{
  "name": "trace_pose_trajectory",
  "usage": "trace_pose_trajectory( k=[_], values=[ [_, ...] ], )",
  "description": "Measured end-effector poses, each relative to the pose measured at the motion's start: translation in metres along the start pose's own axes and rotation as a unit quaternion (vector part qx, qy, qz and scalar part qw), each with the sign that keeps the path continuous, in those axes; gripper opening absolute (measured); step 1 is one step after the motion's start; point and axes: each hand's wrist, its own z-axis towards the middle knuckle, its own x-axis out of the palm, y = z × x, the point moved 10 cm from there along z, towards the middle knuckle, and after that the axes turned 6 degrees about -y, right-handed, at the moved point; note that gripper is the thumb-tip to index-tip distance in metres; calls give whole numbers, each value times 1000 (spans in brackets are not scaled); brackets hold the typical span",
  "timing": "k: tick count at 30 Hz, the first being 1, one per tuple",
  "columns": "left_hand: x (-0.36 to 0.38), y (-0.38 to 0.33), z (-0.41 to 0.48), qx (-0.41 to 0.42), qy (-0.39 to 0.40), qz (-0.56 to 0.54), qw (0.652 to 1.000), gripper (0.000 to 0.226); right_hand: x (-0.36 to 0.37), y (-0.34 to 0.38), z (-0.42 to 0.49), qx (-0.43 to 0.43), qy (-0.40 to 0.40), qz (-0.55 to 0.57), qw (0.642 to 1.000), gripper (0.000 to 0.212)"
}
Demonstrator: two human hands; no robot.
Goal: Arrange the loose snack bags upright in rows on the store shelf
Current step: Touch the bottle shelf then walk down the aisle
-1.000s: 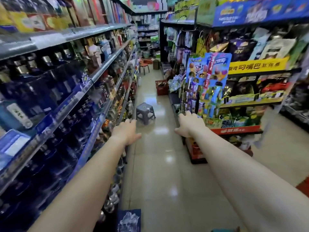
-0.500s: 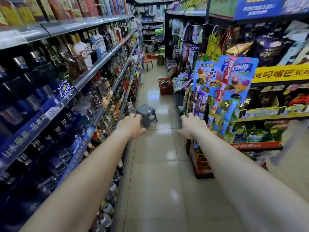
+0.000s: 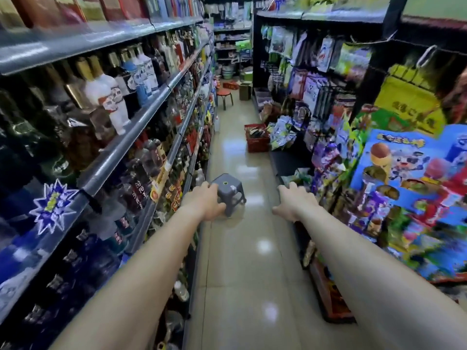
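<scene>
A: Hands?
B: Left hand [image 3: 205, 202] & right hand [image 3: 295, 202] both reach fwd over the floor [image 3: 252, 261], fingers loose, holding nothing.
A: Snack bags?
B: Snack bags [image 3: 280, 135] lie heaped on the right shelf [image 3: 288, 164] (blurry), beside a red basket [image 3: 256, 142], well ahead of both hands.

Floor [image 3: 252, 286] under you: pale tile, high gloss, lamp glare on it. Shelf rails [image 3: 118, 150] to your left: grey metal, smooth, dull sheen. Bottles [image 3: 111, 102] on them: glossy, glass by the look. Stool [image 3: 227, 186] ahead: grey plastic, matt. Basket [image 3: 256, 144]: red plastic lattice. Snack bags [image 3: 281, 133] at your right: shiny crinkled film.
</scene>
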Motion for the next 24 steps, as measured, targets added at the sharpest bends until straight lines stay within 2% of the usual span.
trace_pose_trajectory(
  k=[9, 17, 24],
  values=[
    [36, 17, 207, 21, 34, 22, 999, 63, 17, 8, 216, 2, 3, 16, 1000, 70],
    [42, 14, 412, 25, 54, 17, 998, 65, 17, -28, 408, 24, 38, 21, 999, 69],
    [59, 11, 581, 65, 59, -20, 996, 71, 24, -58, 556, 68, 52, 25, 996, 67]
  ],
)
